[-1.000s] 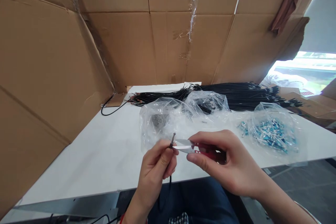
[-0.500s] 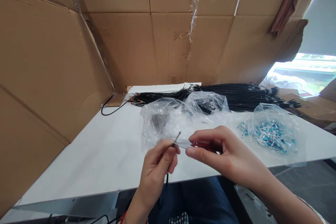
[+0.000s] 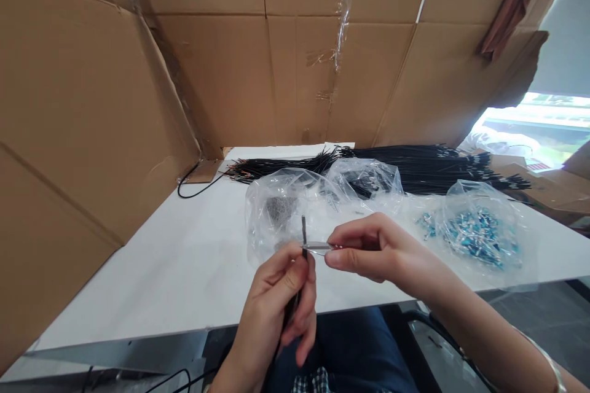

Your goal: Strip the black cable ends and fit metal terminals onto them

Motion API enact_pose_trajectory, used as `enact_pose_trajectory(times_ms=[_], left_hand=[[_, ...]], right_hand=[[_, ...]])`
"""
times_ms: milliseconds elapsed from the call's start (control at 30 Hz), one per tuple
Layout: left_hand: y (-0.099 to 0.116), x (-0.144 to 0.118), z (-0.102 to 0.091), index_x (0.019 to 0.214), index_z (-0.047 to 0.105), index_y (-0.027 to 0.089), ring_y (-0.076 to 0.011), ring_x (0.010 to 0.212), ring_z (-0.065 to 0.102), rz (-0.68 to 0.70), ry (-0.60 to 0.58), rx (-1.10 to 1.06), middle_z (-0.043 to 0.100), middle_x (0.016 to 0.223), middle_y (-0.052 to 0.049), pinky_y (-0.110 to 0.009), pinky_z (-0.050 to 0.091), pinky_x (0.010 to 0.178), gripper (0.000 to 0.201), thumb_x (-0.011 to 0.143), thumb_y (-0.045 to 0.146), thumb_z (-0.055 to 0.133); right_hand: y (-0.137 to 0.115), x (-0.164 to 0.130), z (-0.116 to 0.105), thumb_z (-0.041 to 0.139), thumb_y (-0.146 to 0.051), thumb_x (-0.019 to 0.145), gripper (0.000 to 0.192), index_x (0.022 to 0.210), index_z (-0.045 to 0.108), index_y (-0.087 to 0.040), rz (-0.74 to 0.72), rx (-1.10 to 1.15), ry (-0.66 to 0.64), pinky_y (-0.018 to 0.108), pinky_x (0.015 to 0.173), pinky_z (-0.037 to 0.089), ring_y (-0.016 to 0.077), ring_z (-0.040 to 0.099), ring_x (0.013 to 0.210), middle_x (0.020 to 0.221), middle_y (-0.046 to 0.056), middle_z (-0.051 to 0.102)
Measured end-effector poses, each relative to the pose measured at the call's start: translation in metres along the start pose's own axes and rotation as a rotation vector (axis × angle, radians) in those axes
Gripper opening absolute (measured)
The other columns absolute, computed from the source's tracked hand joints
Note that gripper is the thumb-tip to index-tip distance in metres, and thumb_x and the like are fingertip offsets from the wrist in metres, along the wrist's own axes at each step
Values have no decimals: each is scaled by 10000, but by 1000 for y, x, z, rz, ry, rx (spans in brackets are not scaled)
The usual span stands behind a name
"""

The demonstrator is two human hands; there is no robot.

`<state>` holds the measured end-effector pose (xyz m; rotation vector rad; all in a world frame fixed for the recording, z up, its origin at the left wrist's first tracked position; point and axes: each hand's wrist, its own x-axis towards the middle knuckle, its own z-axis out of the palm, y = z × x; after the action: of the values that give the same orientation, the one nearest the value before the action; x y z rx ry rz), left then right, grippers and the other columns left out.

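My left hand [image 3: 281,295] is closed on a black cable [image 3: 298,298], pinched between thumb and fingers, with the lower fingers loosely curled. The cable's greyish end [image 3: 303,230] stands nearly upright above the fingertips. My right hand [image 3: 382,252] grips small red-handled snips [image 3: 318,247] between thumb and fingers; most of the handle is hidden. Their thin silver blades point left and meet the cable just above my left fingertips. Whether the blades are closed through it cannot be told.
Clear plastic bags [image 3: 258,209] lie behind my hands. At right a bag holds blue-and-silver small parts [image 3: 482,236]. Bundles of black cables [image 3: 415,166] run along the back of the white table [image 3: 152,282]. Cardboard walls [image 3: 230,80] enclose the back and left.
The cable end has swung from a rightward tilt to nearly upright, and more of it shows. My left lower fingers have loosened and extended downward. The snips stay at the cable.
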<state>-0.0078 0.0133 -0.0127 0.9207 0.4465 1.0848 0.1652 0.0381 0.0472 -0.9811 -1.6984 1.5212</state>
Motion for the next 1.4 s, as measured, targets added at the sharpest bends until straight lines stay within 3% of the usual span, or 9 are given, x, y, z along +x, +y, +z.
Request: enact_pose_trajectory(times_ms=[133,267,333,533,733,867,1067,1200,1400], left_hand=[[-6,-2,-9,672,511,215,-1,166,39,-244,-282,-462,318,300,140,-112,238,147,289,861,383,650],[-17,-5,-9,586,390,242,-10,135,-82,-318,-332,-658,153,204,176,-125,126,96,424,816,445,682],[-16,-4,-5,610,402,232,-2,142,-55,-283,-314,-635,181,234,172,-105,142,115,396,840,427,660],[-9,6,6,751,511,215,-9,209,173,-49,-33,-145,358,407,123,-116,321,221,274,930,421,530],[-12,3,19,743,512,219,-46,296,256,84,400,536,328,446,106,-158,246,307,315,925,476,514],[-14,0,20,689,511,231,-93,391,321,253,561,835,385,488,68,-223,238,397,284,937,370,519],[-21,3,9,737,621,241,-122,444,304,455,592,1039,373,514,55,-254,213,454,171,896,210,565],[-18,3,10,718,518,235,-100,424,332,243,548,980,400,530,59,-222,251,426,255,947,343,494],[-6,5,15,735,495,214,-37,275,250,-14,369,483,359,457,108,-141,252,284,332,918,491,508]], right_hand=[[5,11,-9,789,-334,698,243,645,639,-150,72,219,-223,230,363,109,44,217,380,431,-92,351],[32,30,-16,778,-292,720,205,703,682,-111,29,456,-446,207,343,108,24,223,353,457,-70,427],[47,40,-18,792,-266,710,209,731,664,-102,-53,541,-496,197,344,111,19,233,359,481,-66,439],[56,45,-11,621,-467,871,409,714,352,-202,-248,746,-259,140,343,124,2,106,388,637,-105,348],[31,30,12,788,-248,743,467,741,321,-235,-328,383,118,203,458,502,61,553,510,814,-57,572],[27,26,22,780,-277,737,424,744,359,-232,-320,265,319,192,405,499,51,500,480,820,-52,593],[30,26,26,738,-280,777,354,780,389,-224,-287,219,376,152,314,378,17,445,423,910,-45,608],[30,29,25,726,-270,788,388,745,343,-230,-292,260,379,155,316,420,24,458,405,845,-57,632],[31,30,20,769,-303,749,438,741,337,-230,-260,302,401,173,305,425,21,457,351,829,-56,661]])
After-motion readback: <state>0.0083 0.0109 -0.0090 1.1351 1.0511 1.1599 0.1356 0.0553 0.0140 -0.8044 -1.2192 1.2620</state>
